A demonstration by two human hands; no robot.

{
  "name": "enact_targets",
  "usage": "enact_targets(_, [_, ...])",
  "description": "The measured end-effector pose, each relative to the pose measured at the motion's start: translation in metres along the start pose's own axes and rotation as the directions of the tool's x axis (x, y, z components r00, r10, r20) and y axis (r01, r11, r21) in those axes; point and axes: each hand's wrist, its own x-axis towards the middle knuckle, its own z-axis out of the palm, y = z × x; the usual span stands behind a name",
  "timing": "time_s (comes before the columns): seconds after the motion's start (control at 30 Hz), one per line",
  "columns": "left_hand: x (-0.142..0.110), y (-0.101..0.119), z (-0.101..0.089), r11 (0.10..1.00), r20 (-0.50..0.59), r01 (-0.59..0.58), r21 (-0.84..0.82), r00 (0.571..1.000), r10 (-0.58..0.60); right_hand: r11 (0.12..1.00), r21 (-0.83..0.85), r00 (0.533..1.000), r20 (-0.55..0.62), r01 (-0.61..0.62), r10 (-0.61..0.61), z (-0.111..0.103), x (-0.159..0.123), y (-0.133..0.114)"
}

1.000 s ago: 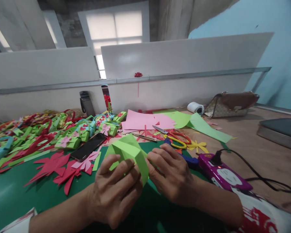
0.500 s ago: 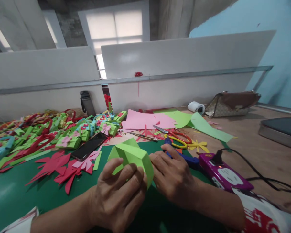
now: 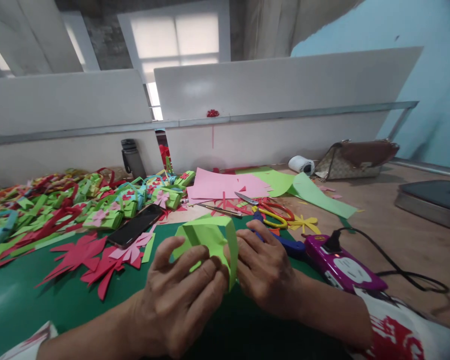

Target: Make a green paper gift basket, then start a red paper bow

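At the lower right of the frame, the right sleeve (image 3: 395, 330) was white with a bold, broken red print, too partial to read. The left sleeve (image 3: 30, 345), in the lower-left corner, was white with darker reddish streaks. Beyond the sleeves, the forearms (image 3: 332, 312), left hand (image 3: 189, 295) and right hand (image 3: 264, 270) were bare.

Brown surface (image 3: 375, 202), partly covered by green mat (image 3: 15, 300); red paper flower (image 3: 78, 252) laid on mat; handbag (image 3: 360, 160), white roll (image 3: 300, 164), dark case (image 3: 431, 204) placed at right.
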Motion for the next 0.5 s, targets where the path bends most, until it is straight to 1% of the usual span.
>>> enact_targets(0.03, [0.010, -0.005, -0.001, 1.000, -0.027, 0.011, -0.003, 1.000, -0.011, 1.000, -0.009, 1.000, 0.007, -0.005, 0.005, 0.000, 0.000, 0.001])
enact_targets(0.1, [0.017, -0.009, -0.001, 0.999, -0.071, 0.031, -0.037, 0.997, -0.034, 1.000, -0.021, 1.000, 0.018, -0.009, 0.009, 0.000, 0.000, 0.001])
enact_targets(0.2, [0.011, -0.008, 0.002, 0.995, -0.068, 0.044, -0.087, 0.996, -0.050, 1.000, -0.022, 1.000, 0.029, 0.003, -0.002, 0.000, 0.000, 0.001])
enact_targets(0.33, [0.005, -0.007, 0.008, 0.994, -0.065, 0.014, -0.104, 0.998, -0.021, 1.000, 0.011, 0.999, 0.046, -0.018, 0.017, 0.000, 0.000, 0.000])
enact_targets(0.4, [0.006, -0.006, 0.010, 0.994, -0.093, 0.001, -0.109, 0.996, -0.011, 0.997, 0.061, 0.998, 0.046, -0.041, 0.038, 0.001, -0.001, -0.001])
enact_targets(0.47, [0.007, -0.003, 0.012, 0.994, -0.148, -0.023, -0.110, 0.989, 0.007, 0.991, 0.124, 0.998, 0.035, -0.049, 0.045, 0.003, -0.001, -0.001])
enact_targets(0.5, [0.007, -0.001, 0.013, 0.994, -0.154, -0.025, -0.109, 0.988, 0.008, 0.987, 0.151, 0.999, 0.030, -0.048, 0.044, 0.004, -0.001, -0.001])
